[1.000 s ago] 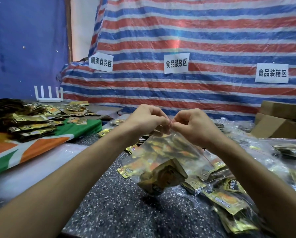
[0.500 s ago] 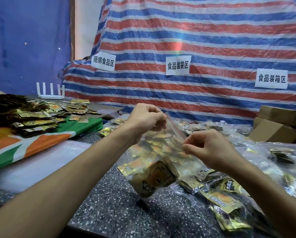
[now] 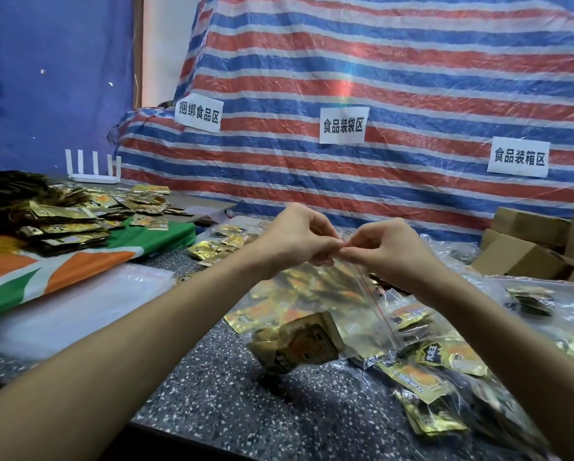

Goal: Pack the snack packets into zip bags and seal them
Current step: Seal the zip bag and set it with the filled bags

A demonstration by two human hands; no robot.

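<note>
A clear zip bag (image 3: 342, 314) with a red zip line hangs above the speckled table (image 3: 232, 404), holding several gold and orange snack packets (image 3: 295, 344). My left hand (image 3: 299, 241) pinches the bag's upper corner at the zip strip. Right beside it, my right hand (image 3: 389, 251) pinches the same strip, fingertips almost touching the left ones. The strip runs down and to the right from my fingers. More filled zip bags (image 3: 438, 377) lie on the table below my right forearm.
A heap of loose snack packets (image 3: 66, 224) sits at the left on a green, orange and white cloth (image 3: 46, 277). Empty clear bags (image 3: 79, 304) lie near it. Cardboard boxes (image 3: 528, 247) stand at the right. A striped tarp with paper signs (image 3: 344, 125) hangs behind.
My right hand had slid down and right along the zip strip, and has come back up to meet my left hand at the bag's corner. The bag still hangs between them.
</note>
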